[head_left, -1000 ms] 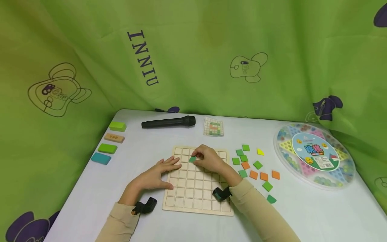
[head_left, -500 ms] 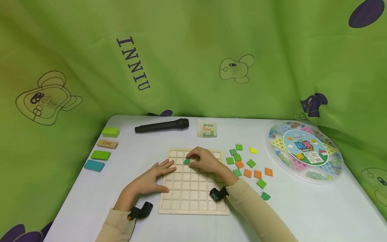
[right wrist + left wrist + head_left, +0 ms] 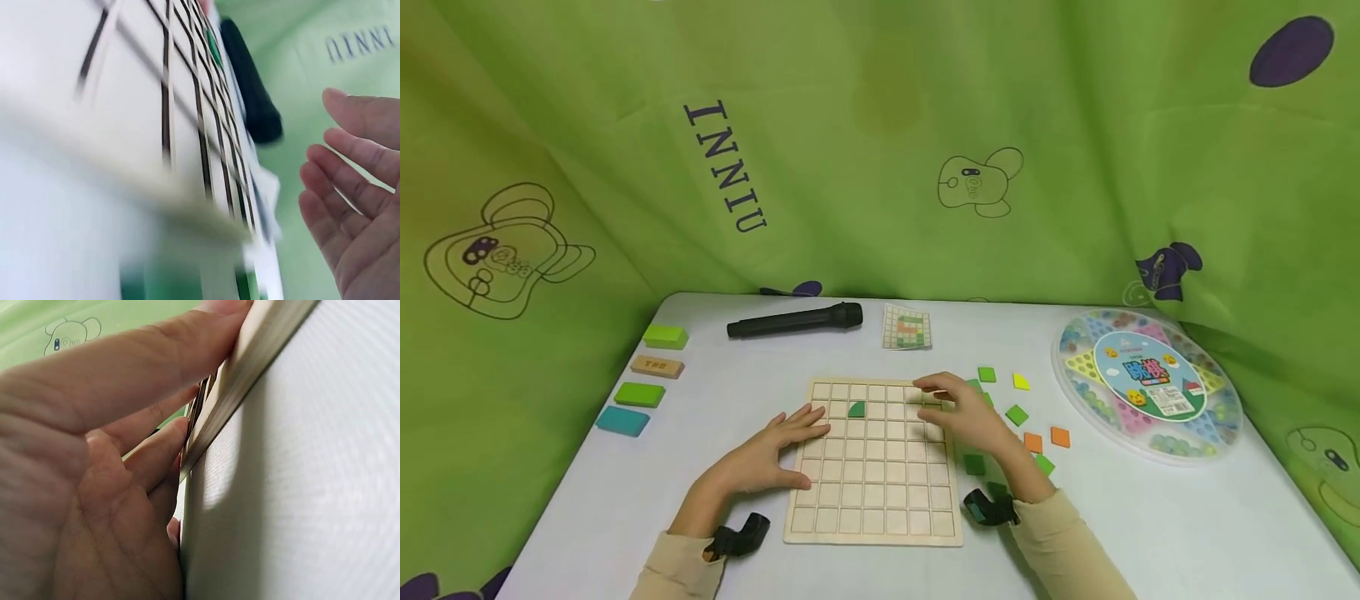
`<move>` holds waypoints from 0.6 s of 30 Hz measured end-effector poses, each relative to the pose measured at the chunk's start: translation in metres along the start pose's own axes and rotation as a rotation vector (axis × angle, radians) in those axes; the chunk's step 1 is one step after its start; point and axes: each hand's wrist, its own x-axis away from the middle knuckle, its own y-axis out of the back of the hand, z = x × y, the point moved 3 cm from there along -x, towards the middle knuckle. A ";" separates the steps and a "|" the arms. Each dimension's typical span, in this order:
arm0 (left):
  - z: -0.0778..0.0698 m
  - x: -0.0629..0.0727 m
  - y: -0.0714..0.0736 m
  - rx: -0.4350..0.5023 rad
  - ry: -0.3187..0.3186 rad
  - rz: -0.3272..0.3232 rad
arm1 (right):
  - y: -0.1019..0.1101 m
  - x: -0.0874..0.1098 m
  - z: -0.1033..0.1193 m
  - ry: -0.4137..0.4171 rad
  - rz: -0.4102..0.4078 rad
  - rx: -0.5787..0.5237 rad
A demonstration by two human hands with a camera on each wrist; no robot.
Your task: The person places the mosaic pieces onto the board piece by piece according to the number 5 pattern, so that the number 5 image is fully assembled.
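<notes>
A wooden grid board (image 3: 872, 521) lies on the white table, with a dark green quarter-round tile (image 3: 857, 410) in one square of its second row from the top. My left hand (image 3: 760, 454) rests along the board's left edge, fingers spread. In the left wrist view, the thumb touches the side of the board (image 3: 240, 375). Over the board's upper right part is my right hand (image 3: 966, 417), thumb and fingers apart with nothing between them. The right wrist view shows that hand (image 3: 362, 194) with loosely bent fingers, and the green tile (image 3: 213, 48) farther off.
Loose green tiles (image 3: 1017, 415), orange tiles (image 3: 1060, 437) and a yellow one (image 3: 1021, 381) lie right of the board, some behind the right arm. Behind it are a pattern card (image 3: 906, 327) and black microphone (image 3: 795, 320). Several blocks (image 3: 640, 394) line the left; a round marble-game box (image 3: 1150, 383) sits right.
My right hand has let go of the green quarter-round tile and moved right, leaving it on the board. My left hand keeps its place at the left edge. The head view has shifted slightly.
</notes>
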 end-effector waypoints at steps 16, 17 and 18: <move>0.002 -0.001 -0.001 -0.005 0.008 -0.016 | 0.056 0.053 -0.065 -0.153 -0.096 0.248; 0.002 -0.002 -0.001 -0.002 0.008 -0.015 | 0.056 0.053 -0.067 -0.151 -0.095 0.254; 0.003 -0.002 -0.001 0.001 0.009 -0.014 | 0.056 0.053 -0.068 -0.152 -0.093 0.257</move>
